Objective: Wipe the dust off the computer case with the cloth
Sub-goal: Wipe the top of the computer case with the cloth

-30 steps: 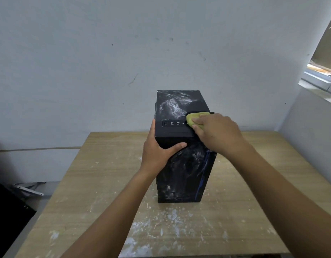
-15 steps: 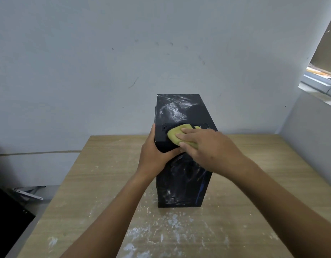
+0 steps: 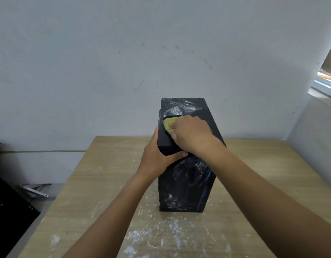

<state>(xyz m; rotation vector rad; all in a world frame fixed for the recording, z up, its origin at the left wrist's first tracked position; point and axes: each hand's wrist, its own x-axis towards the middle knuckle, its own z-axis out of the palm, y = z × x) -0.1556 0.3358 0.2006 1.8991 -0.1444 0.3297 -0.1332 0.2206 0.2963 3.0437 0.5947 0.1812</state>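
**Hazards in wiping an upright case.** The tall black box-shaped computer case [image 3: 186, 185] stands on end on the pale wooden bench [image 3: 108, 174], directly under both hands. Its top panel is streaked with white dust beyond the right hand's fingertips. Because it is tall on a small footprint, it could probably rock or tip away from the left hand if a sideways stroke were pushed hard. The brace at the near corner appears to counter this.

The small wadded yellow-green cloth [image 3: 167, 124] lies at the panel's left edge, under the right hand's fingertips. A stroke carried further that way could run off the case and drop both cloth and dust. Loosened powder may also smear rather than lift, or fall onto the streaked front panel below the left hand.

**Pose.** The right hand [image 3: 191, 135] reaches across the top, palm down, with its fingers bent over the cloth and pressing it to the panel. The left hand [image 3: 157, 155] clasps the upper near-left corner, thumb laid across the front and fingers up the left side, mostly hidden. Scattered white dust [image 3: 172, 231] lies on the bench nearer than both hands.
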